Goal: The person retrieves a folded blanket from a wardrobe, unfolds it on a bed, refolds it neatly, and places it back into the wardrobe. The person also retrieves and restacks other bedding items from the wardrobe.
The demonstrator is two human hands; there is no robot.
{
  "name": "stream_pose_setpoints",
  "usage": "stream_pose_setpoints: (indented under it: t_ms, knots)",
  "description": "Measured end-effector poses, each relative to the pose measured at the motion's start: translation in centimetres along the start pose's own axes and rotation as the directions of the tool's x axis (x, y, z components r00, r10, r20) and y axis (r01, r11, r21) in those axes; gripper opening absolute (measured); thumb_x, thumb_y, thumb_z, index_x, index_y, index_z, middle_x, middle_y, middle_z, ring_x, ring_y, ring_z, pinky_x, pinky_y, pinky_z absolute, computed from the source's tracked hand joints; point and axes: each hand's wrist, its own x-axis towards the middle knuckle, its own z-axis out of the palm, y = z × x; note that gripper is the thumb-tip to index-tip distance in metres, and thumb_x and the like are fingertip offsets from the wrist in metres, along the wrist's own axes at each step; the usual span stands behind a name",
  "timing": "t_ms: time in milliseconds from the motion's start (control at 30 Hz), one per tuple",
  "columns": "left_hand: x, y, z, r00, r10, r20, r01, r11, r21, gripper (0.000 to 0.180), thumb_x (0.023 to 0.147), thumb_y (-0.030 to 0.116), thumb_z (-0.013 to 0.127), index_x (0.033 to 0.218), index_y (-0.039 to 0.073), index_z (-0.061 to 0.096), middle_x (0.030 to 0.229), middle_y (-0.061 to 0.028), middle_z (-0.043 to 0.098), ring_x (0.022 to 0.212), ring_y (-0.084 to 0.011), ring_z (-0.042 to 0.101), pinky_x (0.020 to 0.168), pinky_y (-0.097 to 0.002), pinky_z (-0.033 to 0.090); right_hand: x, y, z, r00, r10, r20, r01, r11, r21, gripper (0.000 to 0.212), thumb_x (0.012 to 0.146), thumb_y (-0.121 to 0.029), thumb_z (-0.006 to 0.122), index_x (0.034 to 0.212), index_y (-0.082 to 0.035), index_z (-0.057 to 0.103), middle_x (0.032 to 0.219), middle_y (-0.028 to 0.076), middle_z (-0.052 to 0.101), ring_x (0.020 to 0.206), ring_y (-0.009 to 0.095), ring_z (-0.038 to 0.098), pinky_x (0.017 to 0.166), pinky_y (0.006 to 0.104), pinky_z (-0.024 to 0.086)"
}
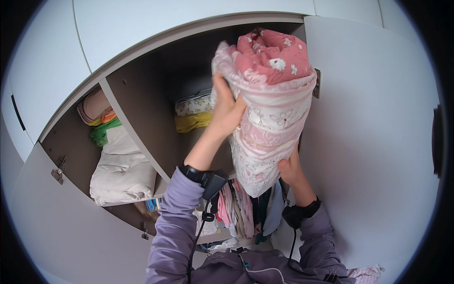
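Between my two hands is a large rolled bundle of bedding (272, 123), wrapped in white and pink floral cloth. Red fabric with white flowers (279, 54) bulges from its far end. My left hand (227, 106) grips the bundle's left side near the top, thumb on the cloth and the other fingers partly behind it. Lower on the right, my right hand (292, 166) holds the bundle, its fingers mostly hidden by the roll. The bundle is tilted in front of the open upper compartment of a wardrobe (146, 90).
Folded yellow cloth (193, 122) and flowered cloth (194, 104) lie on the middle shelf. White folded bedding (123, 175) fills the left compartment. Clothes hang (239, 208) below. An open door (369, 132) stands at the right, another door (71, 213) at the left.
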Motion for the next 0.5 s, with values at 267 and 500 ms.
stream_pose_setpoints:
  t_ms: [267,500]
  knots:
    - [-0.3,-1.8,1.4,0.983,-0.178,0.045,0.180,0.982,-0.064,0.073,0.090,0.036,0.051,0.141,0.002,0.012,0.146,-0.0181,0.016,0.134,-0.0312,0.019,0.109,-0.0398,0.016,1.3,-0.2,0.7,0.997,-0.043,0.061,0.052,0.987,-0.155,0.118,0.071,-0.061,0.067,0.142,0.006,0.000,0.143,0.022,0.020,0.133,0.029,0.024,0.108,0.0407,0.020]
    - [-2.6,-0.6,-3.3,0.986,-0.165,-0.027,0.165,0.935,0.314,0.072,0.092,0.042,0.045,0.143,0.002,0.015,0.150,-0.0190,0.010,0.137,-0.0362,0.013,0.112,-0.0426,0.008,3.3,0.0,2.0,0.994,-0.098,0.039,0.105,0.966,-0.238,0.118,0.072,-0.065,0.063,0.142,0.006,0.001,0.145,0.024,0.017,0.134,0.032,0.021,0.109,0.0425,0.019]
